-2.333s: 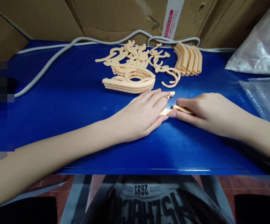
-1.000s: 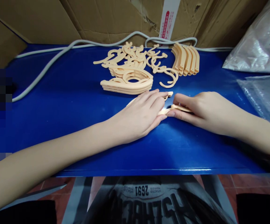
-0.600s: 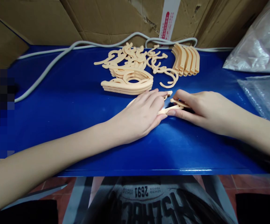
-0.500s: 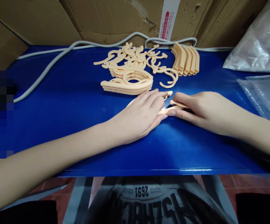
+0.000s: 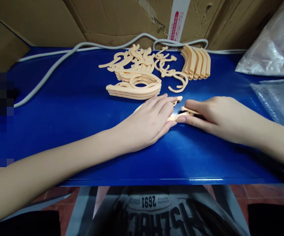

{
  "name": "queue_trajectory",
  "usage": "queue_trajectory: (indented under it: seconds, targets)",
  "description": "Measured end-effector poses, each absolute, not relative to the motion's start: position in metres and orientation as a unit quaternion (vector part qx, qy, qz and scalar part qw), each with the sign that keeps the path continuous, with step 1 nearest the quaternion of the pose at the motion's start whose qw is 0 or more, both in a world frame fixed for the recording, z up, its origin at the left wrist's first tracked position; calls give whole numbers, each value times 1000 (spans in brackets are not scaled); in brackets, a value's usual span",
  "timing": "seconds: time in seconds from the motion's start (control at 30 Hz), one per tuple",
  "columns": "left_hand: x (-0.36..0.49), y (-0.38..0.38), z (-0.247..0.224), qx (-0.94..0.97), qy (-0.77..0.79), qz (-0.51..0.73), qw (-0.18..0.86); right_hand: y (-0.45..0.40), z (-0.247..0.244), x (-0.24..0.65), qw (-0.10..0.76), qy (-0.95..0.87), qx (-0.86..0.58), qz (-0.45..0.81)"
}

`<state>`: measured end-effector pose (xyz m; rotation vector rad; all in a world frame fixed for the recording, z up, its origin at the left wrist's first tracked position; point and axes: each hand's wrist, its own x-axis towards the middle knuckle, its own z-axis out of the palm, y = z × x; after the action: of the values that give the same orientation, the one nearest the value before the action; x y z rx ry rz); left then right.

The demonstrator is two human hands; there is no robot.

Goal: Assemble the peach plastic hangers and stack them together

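My left hand [image 5: 149, 121] lies palm down over a beige plastic hanger part [image 5: 173, 117], its thumb and fingers holding it against the table. Parts of the piece peek out at the fingertips and past the knuckles; the rest is hidden beneath the palm. To its right, my right hand [image 5: 213, 114] pinches a slim beige hanger arm [image 5: 190, 110] between thumb and index finger, at the end of the left hand's piece. Whether the two pieces are joined I cannot tell. Just beyond my left fingers sits a stack of assembled-looking folded hangers [image 5: 134, 93].
Loose hooks [image 5: 178, 82] and a heap of mixed hanger parts [image 5: 137, 59] lie behind the stack. Curved arms [image 5: 197, 64] stand in a row at back right. A white cable [image 5: 58, 73] crosses the blue table [image 5: 83, 164]. Plastic bags [image 5: 272, 49] rest at right, cardboard [image 5: 122, 23] behind.
My right hand and the slim piece in it have shifted very slightly to the right. The left hand keeps its hold in nearly the same place.
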<state>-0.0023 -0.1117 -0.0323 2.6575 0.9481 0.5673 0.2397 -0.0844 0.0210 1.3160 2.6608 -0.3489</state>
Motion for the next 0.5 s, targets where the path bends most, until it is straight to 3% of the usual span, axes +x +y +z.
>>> queue_trajectory:
  seconds: [0.5]
  targets:
    - [-3, -111, -33, 923, 316, 192, 105, -85, 17, 240, 83, 889, 438, -104]
